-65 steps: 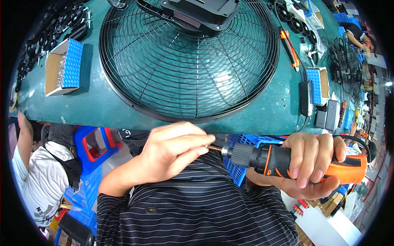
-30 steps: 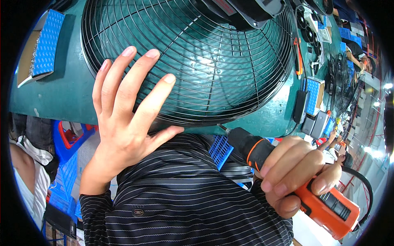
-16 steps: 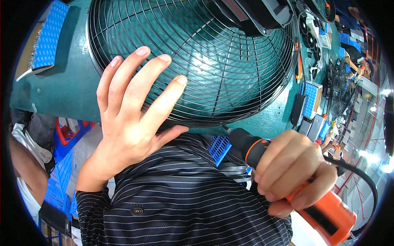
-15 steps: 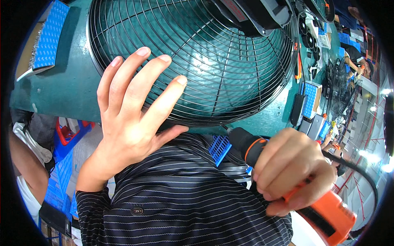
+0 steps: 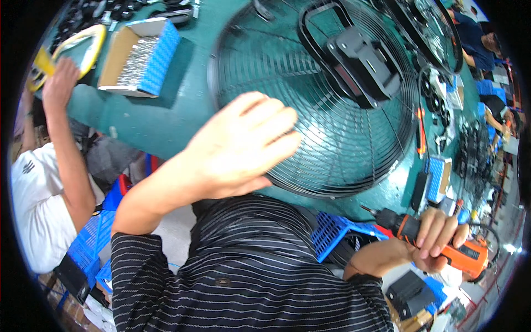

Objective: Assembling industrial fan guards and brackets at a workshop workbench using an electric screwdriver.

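Fan guard: the round black wire fan guard (image 5: 354, 110) lies flat on the green bench (image 5: 166, 110), its near rim close to the bench's front edge, just before the person's striped shirt.
Motor mount: a black bracket (image 5: 359, 61) sits at the guard's centre.
Left hand: the left hand (image 5: 243, 146) is spread flat, fingers together and extended, palm down on the guard's near-left rim; it grasps nothing.
Right hand: the right hand (image 5: 437, 238) is clenched around the orange and black power screwdriver (image 5: 437, 246), held off the bench's front edge, its bit pointing up-left toward the guard's rim, apart from it.
Open room: bare bench lies left of the guard, up to a cardboard box of screws (image 5: 138, 55).
Right side: small blue boxes (image 5: 437, 177) crowd the bench beside the guard.
Below the bench: a blue plastic crate (image 5: 337, 232).
Neighbour: another person's arm (image 5: 66, 149) reaches up at far left.
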A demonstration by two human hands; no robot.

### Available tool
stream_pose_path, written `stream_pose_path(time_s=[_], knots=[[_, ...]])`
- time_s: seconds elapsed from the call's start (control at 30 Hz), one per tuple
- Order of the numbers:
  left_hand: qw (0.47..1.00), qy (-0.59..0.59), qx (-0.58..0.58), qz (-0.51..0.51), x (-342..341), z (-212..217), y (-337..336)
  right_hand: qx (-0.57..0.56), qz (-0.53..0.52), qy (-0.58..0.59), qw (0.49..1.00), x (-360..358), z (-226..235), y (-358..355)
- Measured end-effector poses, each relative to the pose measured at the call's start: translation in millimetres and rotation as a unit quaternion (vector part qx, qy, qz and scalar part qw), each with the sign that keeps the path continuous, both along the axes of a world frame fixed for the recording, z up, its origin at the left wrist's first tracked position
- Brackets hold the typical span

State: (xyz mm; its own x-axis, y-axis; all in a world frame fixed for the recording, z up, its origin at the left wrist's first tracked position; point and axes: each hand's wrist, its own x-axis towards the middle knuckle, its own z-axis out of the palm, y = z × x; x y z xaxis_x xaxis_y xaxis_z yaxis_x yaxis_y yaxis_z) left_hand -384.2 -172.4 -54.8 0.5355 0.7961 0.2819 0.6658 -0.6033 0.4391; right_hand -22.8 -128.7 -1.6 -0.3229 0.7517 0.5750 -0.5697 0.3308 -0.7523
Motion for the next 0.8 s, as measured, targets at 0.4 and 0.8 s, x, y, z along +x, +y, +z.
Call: stream_pose_path(time_s=[0.4, 0.8], knots=[[0.962, -0.093, 0.209, 0.147, 59.7, -2.1, -29.4, 0.027, -0.467, -0.193, 0.862, 45.4, -33.1, -8.2], [0.869, 0.011, -0.286, 0.405, -179.5, 40.6, 23.9, 0.0, -0.452, -0.192, 0.871, 40.1, -49.5, 0.8]])
